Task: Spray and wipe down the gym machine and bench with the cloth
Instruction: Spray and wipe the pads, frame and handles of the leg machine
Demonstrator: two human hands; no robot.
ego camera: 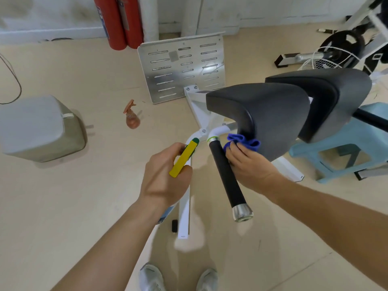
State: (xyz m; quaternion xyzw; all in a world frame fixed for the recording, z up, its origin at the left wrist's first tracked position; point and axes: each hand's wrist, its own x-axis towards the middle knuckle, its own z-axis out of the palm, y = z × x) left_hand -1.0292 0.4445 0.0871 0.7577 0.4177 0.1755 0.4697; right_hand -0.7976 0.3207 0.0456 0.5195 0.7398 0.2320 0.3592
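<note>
My left hand (165, 177) grips a yellow spray bottle with a green nozzle (183, 157), pointed toward the machine's white frame. My right hand (249, 164) holds a bunched blue cloth (241, 142) against the lower front edge of the near black pad (262, 114). A black foam handle (225, 175) with a chrome end cap runs between my two hands. A second black pad (327, 97) sits behind the first. The perforated metal footplate (182, 66) stands beyond them on the white frame (184, 208).
An orange spray bottle (132, 116) stands on the floor to the left. A grey-white container (39, 127) sits far left. Red extinguishers (119, 19) stand at the wall. A light blue plastic stool (344, 152) is at the right, with weight plates (344, 45) behind.
</note>
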